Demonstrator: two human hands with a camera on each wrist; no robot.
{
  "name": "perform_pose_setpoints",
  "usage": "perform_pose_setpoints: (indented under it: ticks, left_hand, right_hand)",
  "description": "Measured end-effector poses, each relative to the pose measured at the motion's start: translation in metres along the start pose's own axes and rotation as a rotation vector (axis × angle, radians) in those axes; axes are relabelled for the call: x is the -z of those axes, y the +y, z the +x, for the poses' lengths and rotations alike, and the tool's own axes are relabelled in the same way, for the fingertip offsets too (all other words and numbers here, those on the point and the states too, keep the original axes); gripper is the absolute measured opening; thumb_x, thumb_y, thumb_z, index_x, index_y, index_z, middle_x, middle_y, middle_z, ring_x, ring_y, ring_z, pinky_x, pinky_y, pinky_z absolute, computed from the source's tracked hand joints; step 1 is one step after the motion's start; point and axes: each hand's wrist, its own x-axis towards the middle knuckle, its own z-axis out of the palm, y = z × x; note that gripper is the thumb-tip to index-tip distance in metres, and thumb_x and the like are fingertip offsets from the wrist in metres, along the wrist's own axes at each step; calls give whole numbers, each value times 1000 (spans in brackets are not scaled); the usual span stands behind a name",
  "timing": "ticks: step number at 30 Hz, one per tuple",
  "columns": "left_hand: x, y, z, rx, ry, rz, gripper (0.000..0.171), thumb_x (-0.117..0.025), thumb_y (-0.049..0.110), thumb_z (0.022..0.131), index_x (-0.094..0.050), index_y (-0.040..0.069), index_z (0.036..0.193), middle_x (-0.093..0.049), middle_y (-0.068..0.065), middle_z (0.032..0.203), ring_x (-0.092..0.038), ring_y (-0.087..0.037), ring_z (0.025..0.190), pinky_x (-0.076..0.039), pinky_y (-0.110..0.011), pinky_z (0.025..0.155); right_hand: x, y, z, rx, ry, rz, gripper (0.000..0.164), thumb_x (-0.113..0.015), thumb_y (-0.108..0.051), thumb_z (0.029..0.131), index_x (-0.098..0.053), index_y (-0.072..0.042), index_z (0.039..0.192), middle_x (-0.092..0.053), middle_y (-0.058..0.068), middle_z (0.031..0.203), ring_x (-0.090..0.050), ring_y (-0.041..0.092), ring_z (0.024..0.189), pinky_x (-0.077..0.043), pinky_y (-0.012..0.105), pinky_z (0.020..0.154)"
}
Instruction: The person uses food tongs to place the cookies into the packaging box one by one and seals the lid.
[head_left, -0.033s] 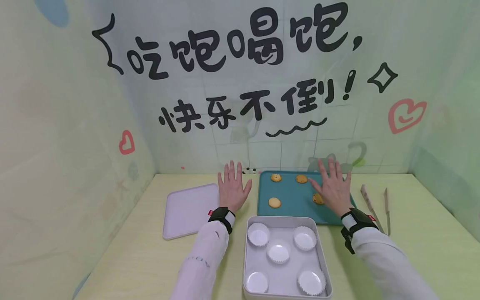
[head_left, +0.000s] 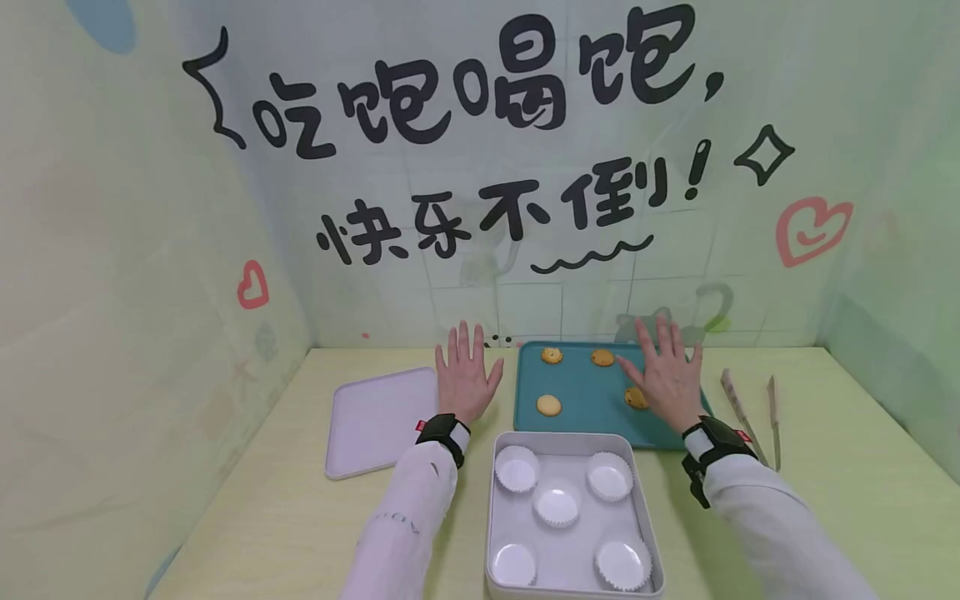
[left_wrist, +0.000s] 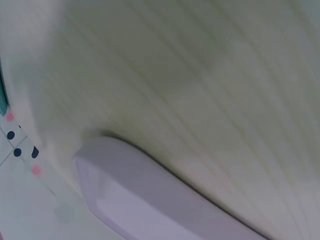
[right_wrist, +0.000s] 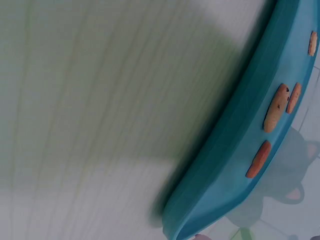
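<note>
My left hand (head_left: 467, 379) is held out with straight, spread fingers, between a pale lilac tray (head_left: 378, 421) and a teal tray (head_left: 577, 421). My right hand (head_left: 669, 375) spreads its fingers over the right part of the teal tray, holding nothing. Cookies lie on that tray: one (head_left: 552, 356) at the back left, another (head_left: 602, 357) behind the middle, a pale one (head_left: 549, 406) at the front left, and a chocolate-chip cookie (head_left: 636, 398) by my right thumb. In the right wrist view, a reddish-brown cookie (right_wrist: 258, 159) also shows; my right hand hides it in the head view.
Nearest me stands a deep white box (head_left: 577, 575) with several white paper cups (head_left: 557, 505) in it. Tongs (head_left: 776, 421) lie right of the teal tray, partly behind my right wrist. A printed backdrop (head_left: 480, 283) rises behind the table (head_left: 255, 517).
</note>
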Motion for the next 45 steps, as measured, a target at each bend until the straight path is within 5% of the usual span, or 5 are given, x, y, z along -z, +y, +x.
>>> perform_pose_setpoints:
  ticks: [9, 13, 24, 36, 45]
  left_hand:
    - [2, 0, -4, 19, -50, -11, 64, -35, 46, 92, -28, 5, 140, -26, -20, 140, -21, -34, 127, -20, -53, 95]
    - [6, 0, -6, 35, -39, -69, 61, -37, 44, 93, -32, 2, 138, -33, -22, 134, -32, -35, 119, -33, -49, 88]
    - [43, 10, -32, -49, -124, -285, 53, -41, 38, 94, -42, -5, 125, -47, -20, 110, -50, -32, 91, -46, -38, 62]
    - [88, 26, -87, 20, -395, -425, 61, -36, 46, 94, -43, -8, 122, -49, -19, 104, -56, -27, 80, -47, -39, 57]
    - [102, 36, -108, 21, -549, -502, 66, -32, 50, 93, -42, -9, 121, -53, -21, 105, -58, -31, 81, -46, -42, 64]
  right_hand:
    - [1, 5, -8, 17, 38, 36, 68, -57, -42, 84, -35, -6, 137, -30, 27, 136, -22, 41, 125, -14, 66, 89]
    - [6, 11, -10, 20, 39, 34, 66, -54, -44, 86, -37, -4, 136, -31, 28, 134, -23, 43, 124, -18, 64, 89]
    - [39, 42, -22, -83, 24, 81, 64, -64, -26, 84, -34, 6, 131, -36, 32, 123, -33, 49, 112, -29, 61, 81]
    - [60, 80, -73, -307, -182, 37, 75, -58, -35, 86, -29, 25, 119, -34, 43, 110, -32, 58, 99, -33, 63, 70]
    - [69, 90, -89, -486, -418, 41, 87, -45, -54, 87, -29, 32, 91, -36, 39, 76, -41, 55, 75, -36, 52, 56]
